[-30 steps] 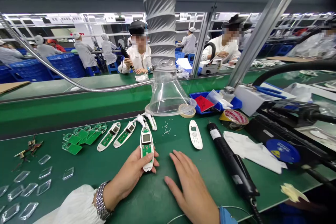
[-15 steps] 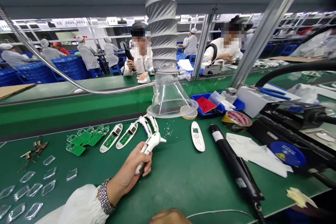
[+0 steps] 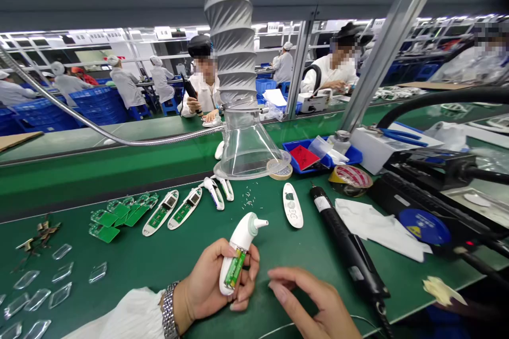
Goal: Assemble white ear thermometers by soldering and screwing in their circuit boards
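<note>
A white ear thermometer (image 3: 247,233) is held in my left hand (image 3: 217,278), fingers wrapped round its body and probe tip pointing right. Its battery compartment faces up, showing green batteries (image 3: 235,269) inside. To the right of it, apart from the thermometer, my right hand (image 3: 308,299) has its fingers stretched out and nothing in them. Beyond my hands lie a white front shell (image 3: 293,205), two half-shells with green circuit boards (image 3: 161,213) and two white thermometer parts (image 3: 213,192). Small white bits (image 3: 249,198) are scattered between them.
Above the bench hangs a clear extraction hood (image 3: 252,151). A black electric screwdriver (image 3: 350,243) lies to the right, beside white cloth (image 3: 377,228) and a tape roll (image 3: 350,179). Loose green circuit boards (image 3: 119,214) and clear lenses (image 3: 59,294) lie left. A co-worker (image 3: 204,87) sits opposite.
My left hand has moved right and turned the thermometer so its batteries show. My right hand has risen into view from the bottom edge, fingers now extended near it.
</note>
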A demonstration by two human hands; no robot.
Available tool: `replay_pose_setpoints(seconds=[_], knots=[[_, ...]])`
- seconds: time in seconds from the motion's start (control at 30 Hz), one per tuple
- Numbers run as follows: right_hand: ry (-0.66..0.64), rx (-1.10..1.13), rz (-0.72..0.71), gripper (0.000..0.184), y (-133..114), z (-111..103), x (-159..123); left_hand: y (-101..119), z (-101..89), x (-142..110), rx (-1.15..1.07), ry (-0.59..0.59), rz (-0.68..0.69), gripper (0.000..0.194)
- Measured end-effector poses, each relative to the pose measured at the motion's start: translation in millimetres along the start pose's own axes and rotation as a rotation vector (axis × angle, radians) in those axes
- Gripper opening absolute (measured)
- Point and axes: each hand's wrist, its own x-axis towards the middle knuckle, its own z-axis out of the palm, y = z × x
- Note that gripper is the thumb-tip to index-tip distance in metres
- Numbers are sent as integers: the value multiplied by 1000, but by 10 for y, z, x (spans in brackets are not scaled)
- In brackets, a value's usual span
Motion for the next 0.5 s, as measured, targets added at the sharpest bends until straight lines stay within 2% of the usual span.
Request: replay_pose_setpoints(seconds=[0.17,0.27,0.4,0.5], knots=[[124,-33,-80,17,35,-21,47,-66,71,163,-64,-41,-100,42],[133,-76,-99,19,72,-18,65,-98,90,235,-104,-12,-103,35],[122,-103,-115,18,174,26,92,-162,105,264,-12,158,-90,15],[134,-97,-154,18,288,66,114,-201,75,263,154,327,-9,22]])
